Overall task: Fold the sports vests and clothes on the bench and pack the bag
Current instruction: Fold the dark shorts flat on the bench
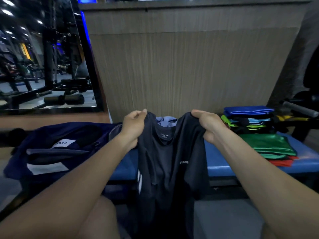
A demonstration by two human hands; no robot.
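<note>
A dark grey sports shirt [165,161] with white stripes and small white lettering hangs in front of the blue bench [222,163]. My left hand [133,128] grips its left shoulder and my right hand [209,125] grips its right shoulder, holding it up by the top. An open navy bag [57,152] with white labels lies on the bench's left end. A stack of folded vests [248,120], blue on top, sits at the bench's right, with a green vest [267,144] in front over a red one [283,162]. A light blue garment [166,121] shows behind the shirt's collar.
A wood-panelled wall [189,66] rises right behind the bench. A large mirror [43,57] on the left shows gym machines. A barbell grip [300,108] and yellow frame stand at the far right. My bare knee [101,219] is below the bench edge.
</note>
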